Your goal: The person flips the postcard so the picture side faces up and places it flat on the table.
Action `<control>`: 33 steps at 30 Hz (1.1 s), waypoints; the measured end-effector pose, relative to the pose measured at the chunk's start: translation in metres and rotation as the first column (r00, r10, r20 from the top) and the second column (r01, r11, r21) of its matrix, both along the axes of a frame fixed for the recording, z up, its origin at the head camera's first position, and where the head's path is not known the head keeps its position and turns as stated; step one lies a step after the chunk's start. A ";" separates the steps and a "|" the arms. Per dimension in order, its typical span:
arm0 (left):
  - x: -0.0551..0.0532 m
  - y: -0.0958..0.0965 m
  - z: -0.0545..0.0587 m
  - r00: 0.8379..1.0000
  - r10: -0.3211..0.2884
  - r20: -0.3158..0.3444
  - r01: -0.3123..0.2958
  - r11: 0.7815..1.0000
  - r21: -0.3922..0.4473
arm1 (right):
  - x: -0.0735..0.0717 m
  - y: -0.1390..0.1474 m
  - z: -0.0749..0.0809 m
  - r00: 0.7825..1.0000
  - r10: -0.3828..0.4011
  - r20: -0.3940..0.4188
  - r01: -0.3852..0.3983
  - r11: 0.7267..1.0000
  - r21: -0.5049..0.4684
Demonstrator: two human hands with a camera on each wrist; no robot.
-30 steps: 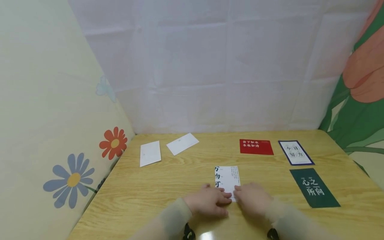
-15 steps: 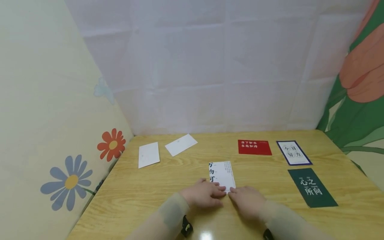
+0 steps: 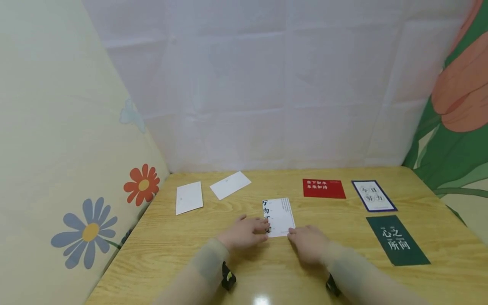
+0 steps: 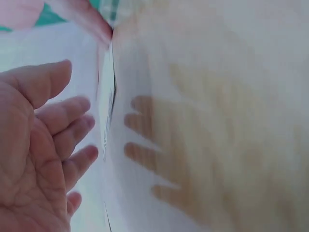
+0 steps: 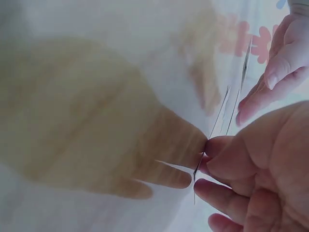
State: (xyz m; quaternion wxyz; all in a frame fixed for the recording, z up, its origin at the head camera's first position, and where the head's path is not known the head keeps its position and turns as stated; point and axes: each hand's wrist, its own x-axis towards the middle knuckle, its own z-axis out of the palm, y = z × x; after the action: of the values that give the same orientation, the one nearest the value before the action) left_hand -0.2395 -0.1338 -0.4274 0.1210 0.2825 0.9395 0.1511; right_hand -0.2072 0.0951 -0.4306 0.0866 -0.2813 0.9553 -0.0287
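Note:
A white card (image 3: pixel 280 216) with dark green characters down its left side lies flat near the middle of the table in the head view. My left hand (image 3: pixel 244 232) is at its lower left edge, fingertips over the printed characters. Its fingers look loose and spread in the left wrist view, with nothing held between the thumb and fingers. My right hand (image 3: pixel 309 243) touches the card's lower right corner with its fingertips. In the right wrist view, the right thumb and forefinger (image 5: pixel 219 145) are close together at the card's edge, which appears only as a thin line.
Farther back on the wooden table (image 3: pixel 160 254) lie two plain white cards, one upright (image 3: pixel 189 198) and one slanted (image 3: pixel 230 185). To the right are a red card (image 3: pixel 324 188), a purple-bordered white card (image 3: pixel 374 195) and a dark green card (image 3: pixel 398 240). Cloth backdrops enclose the table.
The white card has slid away from the body and a little left, both hands moving along with it. My left hand has shifted from its lower edge toward its left edge.

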 end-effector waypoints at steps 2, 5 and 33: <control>-0.006 -0.007 0.000 0.998 0.062 -0.003 -0.062 0.998 0.027 | -0.004 0.000 0.001 1.000 -0.011 0.015 0.011 1.000 0.002; -0.017 -0.017 -0.002 0.985 0.174 -0.012 -0.174 0.984 0.050 | -0.010 -0.001 0.001 0.999 -0.027 0.024 0.027 1.000 0.005; -0.083 -0.070 -0.014 0.866 0.495 -0.074 -0.500 0.861 -0.091 | -0.067 -0.011 -0.005 0.996 -0.072 -0.043 0.075 0.994 0.076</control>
State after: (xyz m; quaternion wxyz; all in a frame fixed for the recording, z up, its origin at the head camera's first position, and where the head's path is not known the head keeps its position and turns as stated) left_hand -0.3221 -0.2037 -0.4418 0.0705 0.0274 0.9899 0.1199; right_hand -0.2741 0.0837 -0.4356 0.0774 -0.2429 0.9669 0.0109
